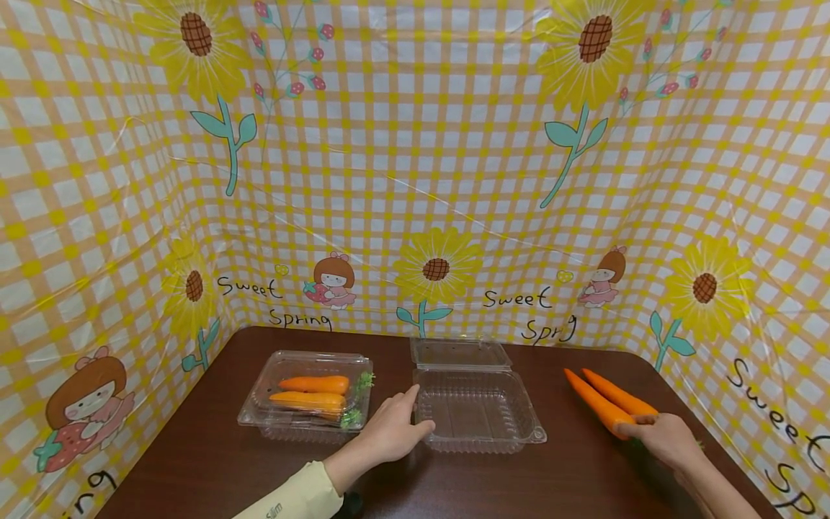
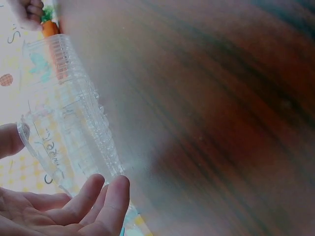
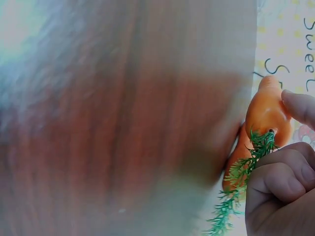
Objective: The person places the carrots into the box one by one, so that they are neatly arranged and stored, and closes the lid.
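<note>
An open clear plastic clamshell box (image 1: 480,407) stands mid-table, its lid folded back toward the wall. At the box's left side is my left hand (image 1: 394,429), fingers loosely extended by the rim; the left wrist view shows the thumb (image 2: 11,140) at the box's edge. My right hand (image 1: 668,440) holds the thick leafy end of a nearer carrot (image 1: 595,400), thumb on one side and curled fingers on the other. Beside it lies a second carrot (image 1: 619,389). Green leaves (image 3: 236,179) hang below the carrots in the right wrist view.
Left of my left hand sits a covered clear box (image 1: 259,404) with two carrots (image 1: 311,393) and green tops inside. Patterned cloth walls (image 1: 421,180) enclose the back and sides of the brown table (image 1: 194,461).
</note>
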`<state>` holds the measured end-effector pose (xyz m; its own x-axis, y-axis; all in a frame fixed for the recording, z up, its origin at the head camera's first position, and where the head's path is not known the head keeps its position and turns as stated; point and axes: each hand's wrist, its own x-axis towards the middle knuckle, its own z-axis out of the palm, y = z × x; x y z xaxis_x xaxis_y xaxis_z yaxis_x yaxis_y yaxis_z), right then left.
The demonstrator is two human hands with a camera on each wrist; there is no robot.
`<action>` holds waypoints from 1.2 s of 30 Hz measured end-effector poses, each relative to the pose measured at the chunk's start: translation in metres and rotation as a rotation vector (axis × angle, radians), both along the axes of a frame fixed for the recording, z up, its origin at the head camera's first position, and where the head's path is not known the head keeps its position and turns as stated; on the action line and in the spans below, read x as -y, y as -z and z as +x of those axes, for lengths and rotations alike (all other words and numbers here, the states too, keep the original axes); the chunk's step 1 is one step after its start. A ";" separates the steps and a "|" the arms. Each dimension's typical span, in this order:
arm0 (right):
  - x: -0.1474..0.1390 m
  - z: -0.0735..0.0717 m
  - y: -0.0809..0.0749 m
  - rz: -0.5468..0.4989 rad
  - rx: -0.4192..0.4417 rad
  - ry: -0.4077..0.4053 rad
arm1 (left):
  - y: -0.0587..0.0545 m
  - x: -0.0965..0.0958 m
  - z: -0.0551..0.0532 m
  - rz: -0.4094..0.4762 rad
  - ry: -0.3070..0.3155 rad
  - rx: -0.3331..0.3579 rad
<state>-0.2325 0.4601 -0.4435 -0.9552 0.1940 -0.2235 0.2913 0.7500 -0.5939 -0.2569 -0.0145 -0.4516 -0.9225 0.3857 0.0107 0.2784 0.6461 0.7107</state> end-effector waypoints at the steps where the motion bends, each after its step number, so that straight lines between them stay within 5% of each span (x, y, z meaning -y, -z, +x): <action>1: 0.001 0.000 -0.001 -0.011 -0.004 -0.003 | 0.000 0.000 0.000 0.000 0.000 -0.001; 12: 0.023 -0.005 -0.021 -0.091 -0.042 -0.031 | 0.000 0.000 0.000 -0.001 -0.005 0.009; 28: 0.062 -0.017 -0.060 -0.023 -0.125 -0.150 | 0.000 0.000 -0.001 -0.013 -0.004 -0.010; 36: 0.088 -0.026 -0.072 -0.138 -0.116 -0.162 | 0.000 -0.001 -0.001 -0.020 -0.002 -0.014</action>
